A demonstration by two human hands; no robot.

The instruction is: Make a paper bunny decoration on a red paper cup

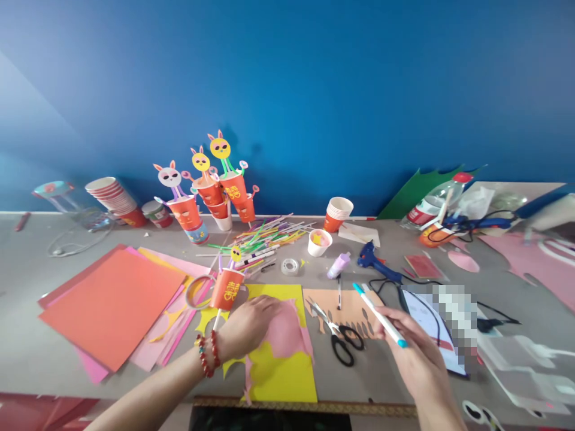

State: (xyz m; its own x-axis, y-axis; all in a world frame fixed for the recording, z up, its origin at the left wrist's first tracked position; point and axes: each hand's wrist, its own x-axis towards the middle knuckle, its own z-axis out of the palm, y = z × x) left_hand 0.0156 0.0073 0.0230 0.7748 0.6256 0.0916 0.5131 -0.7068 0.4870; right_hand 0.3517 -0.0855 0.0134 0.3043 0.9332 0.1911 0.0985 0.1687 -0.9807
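Note:
My left hand [249, 326], with a red bead bracelet [207, 353] at the wrist, rests fingers curled on a pink paper cut-out [287, 329] that lies over a yellow sheet [283, 374]. My right hand [415, 350] grips a white pen with teal ends [380, 314], tip pointing up and left. Black-handled scissors [341, 341] lie between the hands on a tan paper piece [348, 302]. An orange paper cup on a stick [228, 287] lies just beyond my left hand.
A stack of orange and pink paper [114, 305] lies at left. Bunny-topped cups [211, 191], cup stacks [336, 214], straws [265, 236], tape [290, 266], a blue glue gun [375, 260], a tablet [433, 326] and cables crowd the table [27, 281] by the blue wall.

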